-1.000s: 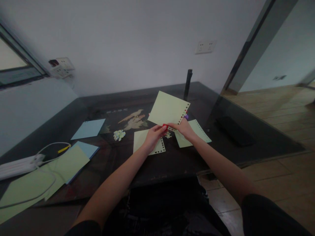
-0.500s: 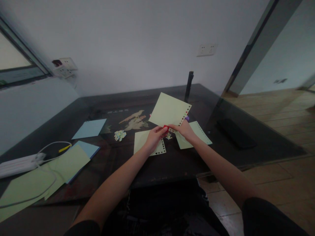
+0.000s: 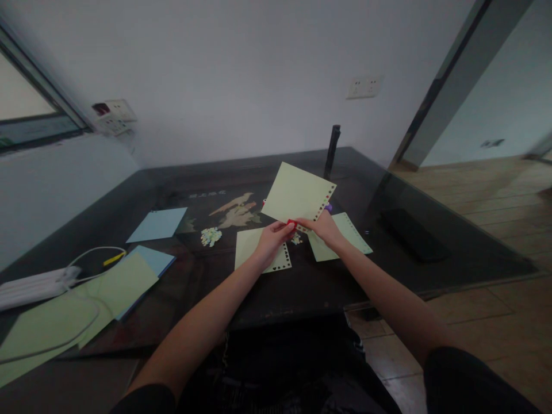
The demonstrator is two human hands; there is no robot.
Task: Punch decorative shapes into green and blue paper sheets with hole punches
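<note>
A pale yellow sheet of paper (image 3: 296,191) is held up over the table, with small cut-out shapes along its right and near edges. My left hand (image 3: 271,238) is closed on a small red craft punch (image 3: 292,223) at the sheet's near corner. My right hand (image 3: 324,227) pinches the sheet's lower right edge, its fingers reaching toward the punch. Beneath my hands lie another punched yellow sheet (image 3: 248,246) on the left and a third yellow sheet (image 3: 340,233) on the right. A small heap of paper bits (image 3: 296,238) shows between them.
A larger pile of paper cut-outs (image 3: 211,236) lies left of my hands. Farther left are a blue sheet (image 3: 158,224), stacked yellow sheets (image 3: 125,287), and a white power strip (image 3: 34,287) with a cable. A purple object (image 3: 329,207) is partly hidden behind the sheet. A dark flat object (image 3: 411,234) lies right.
</note>
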